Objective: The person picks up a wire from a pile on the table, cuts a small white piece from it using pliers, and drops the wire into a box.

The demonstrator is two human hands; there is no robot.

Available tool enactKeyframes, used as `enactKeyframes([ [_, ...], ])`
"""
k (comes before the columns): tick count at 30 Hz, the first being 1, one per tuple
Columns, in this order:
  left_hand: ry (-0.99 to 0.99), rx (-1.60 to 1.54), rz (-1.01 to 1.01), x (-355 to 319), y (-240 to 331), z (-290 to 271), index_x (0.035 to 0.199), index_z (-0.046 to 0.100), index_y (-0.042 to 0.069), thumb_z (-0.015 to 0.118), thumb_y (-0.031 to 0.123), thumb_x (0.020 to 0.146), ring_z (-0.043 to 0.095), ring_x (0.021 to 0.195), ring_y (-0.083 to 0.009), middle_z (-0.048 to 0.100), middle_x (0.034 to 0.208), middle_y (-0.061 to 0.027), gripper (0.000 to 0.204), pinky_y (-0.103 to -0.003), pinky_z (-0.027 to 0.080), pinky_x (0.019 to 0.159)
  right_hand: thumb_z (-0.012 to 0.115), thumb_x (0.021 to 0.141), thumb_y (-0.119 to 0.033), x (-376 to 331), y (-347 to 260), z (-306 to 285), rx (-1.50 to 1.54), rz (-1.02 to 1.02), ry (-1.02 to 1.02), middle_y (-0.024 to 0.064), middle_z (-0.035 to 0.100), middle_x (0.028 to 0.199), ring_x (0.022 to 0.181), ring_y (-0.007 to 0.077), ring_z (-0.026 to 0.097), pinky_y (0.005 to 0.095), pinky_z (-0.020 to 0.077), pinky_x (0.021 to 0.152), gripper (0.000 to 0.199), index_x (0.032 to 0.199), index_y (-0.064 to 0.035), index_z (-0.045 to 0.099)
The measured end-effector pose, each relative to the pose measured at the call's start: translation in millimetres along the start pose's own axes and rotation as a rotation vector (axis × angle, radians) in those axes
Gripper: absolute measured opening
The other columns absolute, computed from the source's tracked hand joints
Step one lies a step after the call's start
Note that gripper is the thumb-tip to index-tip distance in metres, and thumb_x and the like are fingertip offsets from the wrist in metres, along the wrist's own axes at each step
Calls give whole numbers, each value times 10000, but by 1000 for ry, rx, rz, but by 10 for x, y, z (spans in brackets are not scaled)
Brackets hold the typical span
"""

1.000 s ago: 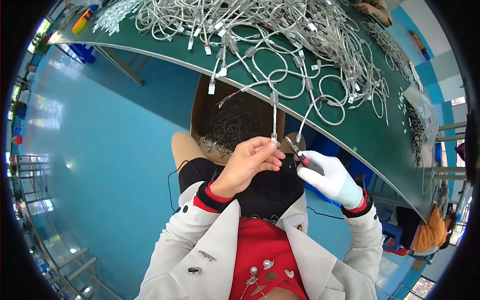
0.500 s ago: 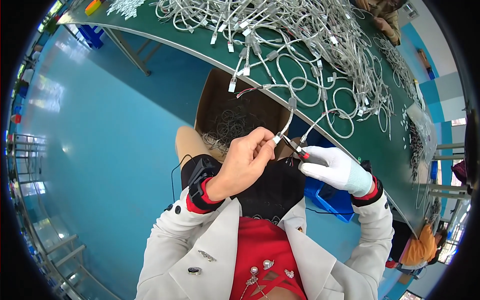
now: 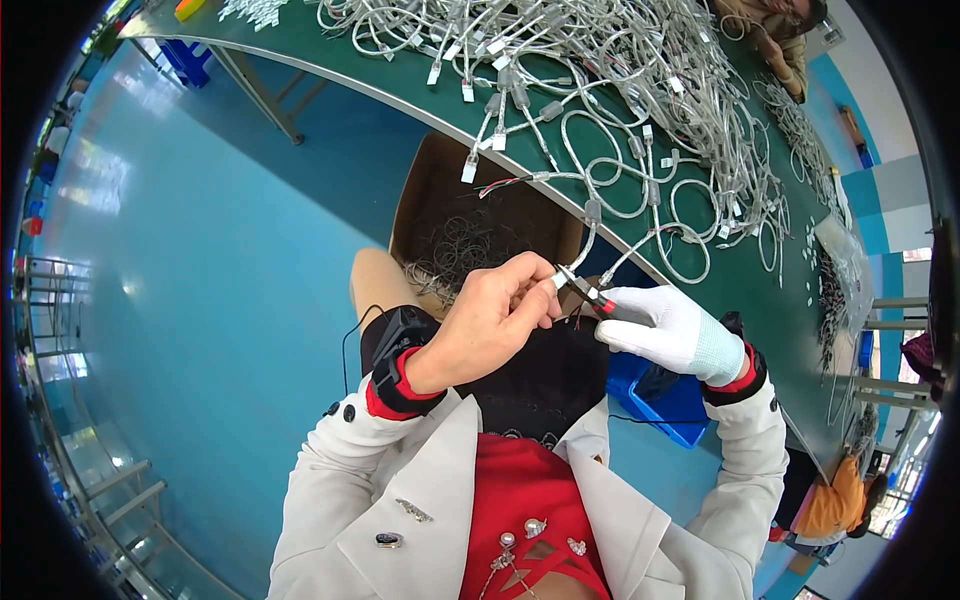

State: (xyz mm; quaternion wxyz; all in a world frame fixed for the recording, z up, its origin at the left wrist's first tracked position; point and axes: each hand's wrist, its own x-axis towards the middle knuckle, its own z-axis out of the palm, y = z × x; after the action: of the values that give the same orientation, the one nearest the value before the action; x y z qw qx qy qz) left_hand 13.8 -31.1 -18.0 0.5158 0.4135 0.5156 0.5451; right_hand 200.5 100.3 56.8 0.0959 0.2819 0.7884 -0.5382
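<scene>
My bare left hand (image 3: 490, 315) pinches the end of a clear-jacketed cable (image 3: 592, 230). A small white tip shows just past its thumb and forefinger. My right hand (image 3: 665, 328), in a white glove, is closed around small cutting pliers (image 3: 590, 290) with red and black on the handles. The dark jaws reach across to the cable end at my left fingertips. Whether they bite into it is too small to tell. A second cable end hangs close beside the pliers, and my glove partly hides the handles.
Across the green table (image 3: 350, 62) spreads a large heap of clear cables (image 3: 620, 70) with white-tagged ends. Below its edge stands a cardboard box (image 3: 415, 205) with wire scraps inside. A blue bin (image 3: 680, 408) sits by my right thigh. Another person (image 3: 785, 50) is at the far right.
The pliers have swung up and left, so their jaws now lie at the cable end in my left fingers. My left hand stays nearly in place.
</scene>
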Motion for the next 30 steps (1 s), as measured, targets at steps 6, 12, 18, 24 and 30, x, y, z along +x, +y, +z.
enactKeyframes([
  [6, -26, -32, -51, 20, 15, -20, 1002, 568, -2, 485, 101, 996, 600, 748, -72, 631, 841, -31, 133, -225, 525, 693, 638, 908, -272, 6, -14, 14, -15, 48, 1, 95, 605, 733, 648, 166, 556, 307, 446, 626, 285, 1023, -12, 630],
  [12, -93, -106, -59, 82, -71, -77, 1001, 567, -3, 485, 96, 995, 598, 753, -79, 637, 852, -45, 130, -229, 519, 705, 643, 903, -246, 44, 105, 68, -135, -101, 73, 74, 552, 631, 538, 172, 538, 318, 421, 535, 241, 956, -12, 622],
  [18, -126, -271, -14, 103, -233, -155, 1025, 556, 4, 491, 111, 988, 602, 757, -113, 643, 898, -75, 131, -246, 501, 728, 644, 897, -194, 92, 198, 165, -75, -110, 113, 47, 572, 650, 543, 137, 540, 303, 439, 535, 199, 970, -10, 626],
  [24, 38, -681, -29, 60, -415, -526, 1050, 544, 15, 491, 166, 995, 589, 761, -128, 630, 935, -96, 169, -249, 483, 718, 617, 907, -136, -33, -79, -8, 207, 24, -174, 35, 619, 758, 660, 91, 570, 257, 476, 619, 185, 1031, 2, 614],
  [30, 328, -575, 17, 440, -491, -759, 1075, 535, -13, 500, 241, 1010, 550, 748, -118, 603, 920, -87, 265, -251, 461, 682, 601, 922, -159, 148, -422, -114, 73, -37, -26, 28, 616, 785, 694, 77, 557, 240, 468, 642, 213, 1048, 13, 598],
])
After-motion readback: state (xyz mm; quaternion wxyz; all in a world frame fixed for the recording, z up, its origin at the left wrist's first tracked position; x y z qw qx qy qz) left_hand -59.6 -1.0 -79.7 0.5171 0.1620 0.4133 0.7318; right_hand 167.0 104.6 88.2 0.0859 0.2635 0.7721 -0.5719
